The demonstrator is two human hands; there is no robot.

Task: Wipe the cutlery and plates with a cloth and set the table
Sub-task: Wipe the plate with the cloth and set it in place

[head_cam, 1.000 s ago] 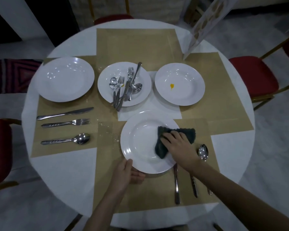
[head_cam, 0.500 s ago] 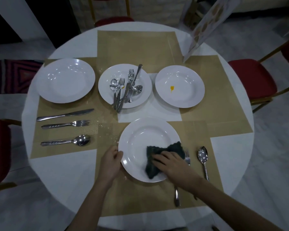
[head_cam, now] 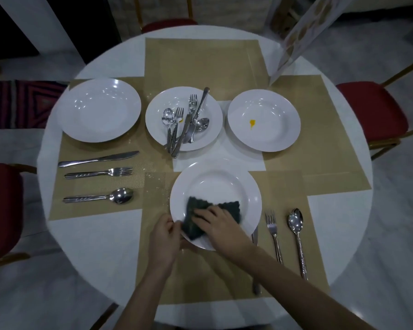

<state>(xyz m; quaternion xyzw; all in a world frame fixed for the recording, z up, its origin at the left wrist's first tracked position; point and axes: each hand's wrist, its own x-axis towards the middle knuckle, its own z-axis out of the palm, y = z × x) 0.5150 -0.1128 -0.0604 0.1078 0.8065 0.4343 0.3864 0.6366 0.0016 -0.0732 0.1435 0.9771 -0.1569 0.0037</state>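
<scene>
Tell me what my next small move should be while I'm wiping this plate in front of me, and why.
Probably sweep the dark cloth up and across the far half of the near plate. Your right hand presses it only on the near-left part, so the far rim looks unwiped. Keep the left hand steadying the near-left edge. The plate with the yellow spot can wait.

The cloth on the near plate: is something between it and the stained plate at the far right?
Nothing visible blocks it. Between the cloth under the right hand and the stained plate lie only placemat and bare table.
</scene>
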